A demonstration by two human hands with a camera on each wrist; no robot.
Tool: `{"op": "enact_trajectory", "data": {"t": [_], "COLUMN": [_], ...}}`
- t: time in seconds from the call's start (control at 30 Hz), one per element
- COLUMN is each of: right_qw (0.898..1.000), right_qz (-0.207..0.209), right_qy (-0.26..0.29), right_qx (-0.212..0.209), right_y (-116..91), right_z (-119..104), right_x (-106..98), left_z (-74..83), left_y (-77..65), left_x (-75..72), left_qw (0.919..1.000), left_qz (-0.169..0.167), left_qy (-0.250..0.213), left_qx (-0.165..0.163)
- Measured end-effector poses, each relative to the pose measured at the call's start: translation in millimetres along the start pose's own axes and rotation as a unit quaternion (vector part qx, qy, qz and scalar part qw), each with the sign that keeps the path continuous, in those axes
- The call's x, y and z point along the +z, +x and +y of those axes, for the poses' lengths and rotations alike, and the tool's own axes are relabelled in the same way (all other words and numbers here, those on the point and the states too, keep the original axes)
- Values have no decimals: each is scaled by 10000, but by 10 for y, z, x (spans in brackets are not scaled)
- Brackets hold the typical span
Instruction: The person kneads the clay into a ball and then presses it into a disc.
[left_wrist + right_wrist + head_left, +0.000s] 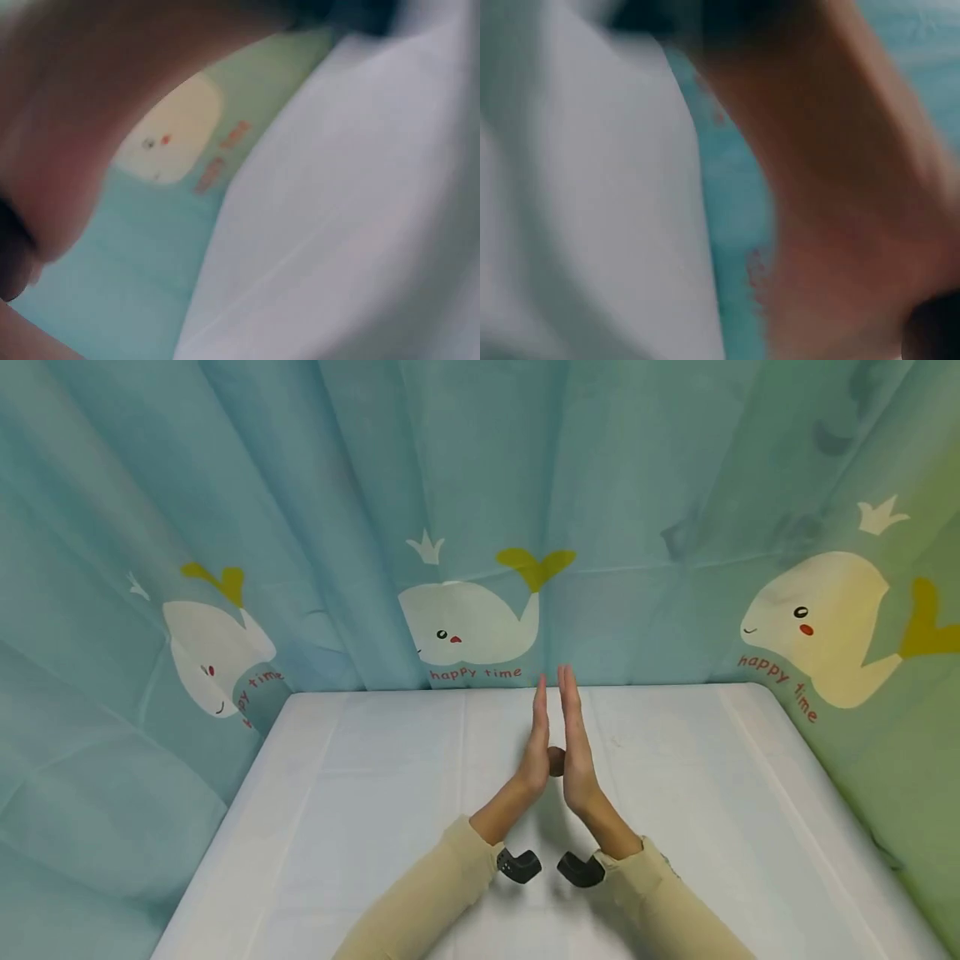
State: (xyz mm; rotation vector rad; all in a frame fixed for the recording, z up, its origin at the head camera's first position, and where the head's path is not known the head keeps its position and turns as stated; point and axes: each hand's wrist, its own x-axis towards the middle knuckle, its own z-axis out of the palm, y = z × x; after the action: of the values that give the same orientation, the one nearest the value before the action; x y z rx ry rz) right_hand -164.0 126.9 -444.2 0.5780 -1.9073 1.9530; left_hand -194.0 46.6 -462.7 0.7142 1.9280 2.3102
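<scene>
Both hands stand upright over the table with fingers straight and palms facing each other. Between the palms, near their heels, sits a small dark brown ball (556, 762). My left hand (535, 753) meets it from the left, and my right hand (578, 758) from the right. The fingertips are close together but apart. In the left wrist view the dark ball (12, 259) shows only in part at the left edge, beside the palm. A part of the ball (936, 330) also appears at the lower right of the right wrist view.
A white-covered table (375, 793) spreads under the arms. Behind it and at the sides hangs a blue-green curtain (480, 460) printed with whales. Each beige sleeve has a black wrist camera (519, 866) at its cuff.
</scene>
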Motion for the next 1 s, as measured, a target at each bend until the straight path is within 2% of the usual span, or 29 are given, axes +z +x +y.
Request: {"op": "enact_trajectory", "data": {"t": [0.1, 0.17, 0.23, 0.33, 0.43, 0.5, 0.6, 0.7, 0.83, 0.9, 1.0], "right_qw": [9999, 9996, 9996, 9995, 9989, 9987, 9990, 9990, 9986, 9981, 9977], "right_qz": [111, 159, 104, -151, -355, -400, -436, -382, -260, -247, -288], "right_qy": [67, 209, 201, 227, 269, 293, 100, -206, -395, -408, -205], "right_qx": [43, 96, 163, 141, 110, 128, 87, 52, 253, 386, 581], "right_y": [153, 188, 147, -7, -142, -161, -76, 78, 170, 101, -49], "right_z": [94, 235, 308, 352, 270, 166, 50, 79, 293, 388, 442], "right_x": [-156, -241, -250, -161, -31, 27, 33, -53, -173, -171, -94], "left_z": [9, 69, 149, 220, 188, 121, 3, -55, 47, 136, 227], "left_y": [-103, -138, -131, -65, 30, 83, 96, 25, -65, -55, 40], "left_x": [94, 137, 140, 86, 0, -40, -45, 10, 81, 83, 35], "left_qw": [9998, 9996, 9983, 9953, 9982, 9993, 9997, 9999, 10000, 9997, 9987], "left_qz": [-182, -178, -94, 160, 222, 207, 187, 123, 80, 170, 277], "left_qy": [12, -235, -567, -929, -556, -273, -43, 35, 3, -172, -363], "left_qx": [42, 12, -89, -201, -66, 113, 144, 55, 19, 67, 205]}}
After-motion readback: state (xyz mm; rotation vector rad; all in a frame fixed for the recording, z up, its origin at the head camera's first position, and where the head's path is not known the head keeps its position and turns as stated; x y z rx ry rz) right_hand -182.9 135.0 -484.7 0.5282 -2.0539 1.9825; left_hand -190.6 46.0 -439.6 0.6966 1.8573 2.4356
